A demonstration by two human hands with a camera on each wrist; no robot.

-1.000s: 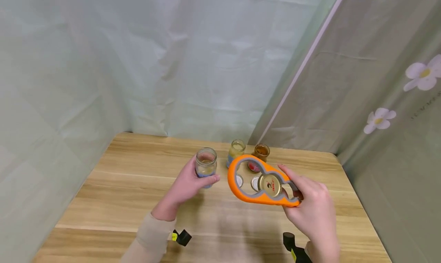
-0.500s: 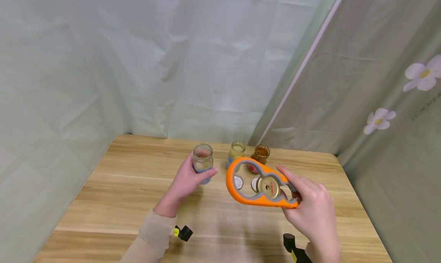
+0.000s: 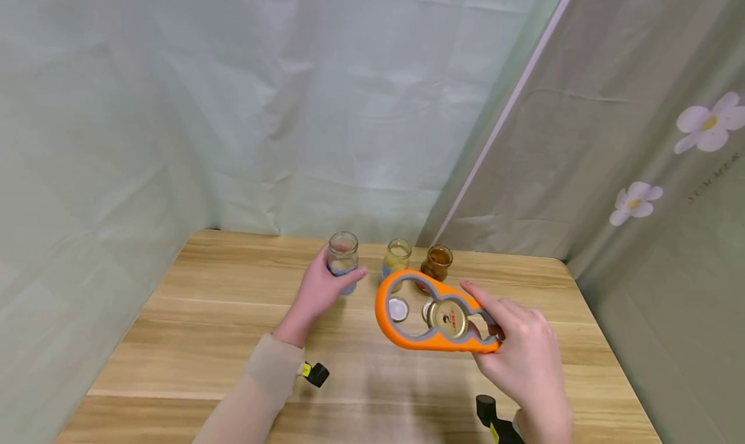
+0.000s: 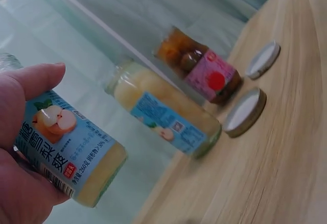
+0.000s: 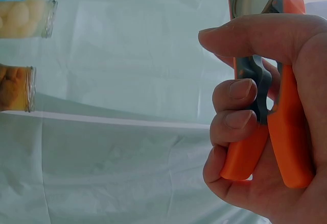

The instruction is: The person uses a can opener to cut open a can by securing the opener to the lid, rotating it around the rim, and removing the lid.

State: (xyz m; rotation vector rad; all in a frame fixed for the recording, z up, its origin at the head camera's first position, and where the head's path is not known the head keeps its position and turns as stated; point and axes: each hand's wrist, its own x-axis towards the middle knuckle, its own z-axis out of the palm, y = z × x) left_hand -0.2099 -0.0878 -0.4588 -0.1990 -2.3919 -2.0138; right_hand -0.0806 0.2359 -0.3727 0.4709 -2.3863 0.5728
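Note:
My left hand (image 3: 319,287) grips a lidless glass jar (image 4: 66,142) with a blue pear-fruit label, thumb across its front. The head view shows the jar upright, left of the other jars; whether its base touches the table I cannot tell. My right hand (image 3: 520,347) holds an orange and grey jar opener (image 3: 448,343) by its two handles, fingers curled round them. Within the opener's ring sits a gold jar lid (image 3: 448,318) with red print. In the right wrist view the lid's pale underside shows above my thumb.
At the back of the wooden table (image 3: 209,315) stand an uncovered jar of pale fruit (image 4: 168,114) and an uncovered jar of brown contents (image 4: 202,68). Before them lie two lids, white side up: one lid (image 3: 398,309) and another lid (image 3: 427,309) partly behind the opener. Curtains (image 3: 326,140) hang behind.
My left hand has moved the jar away from me, toward the table's back, level with the other jars. The right hand and opener have shifted only slightly left.

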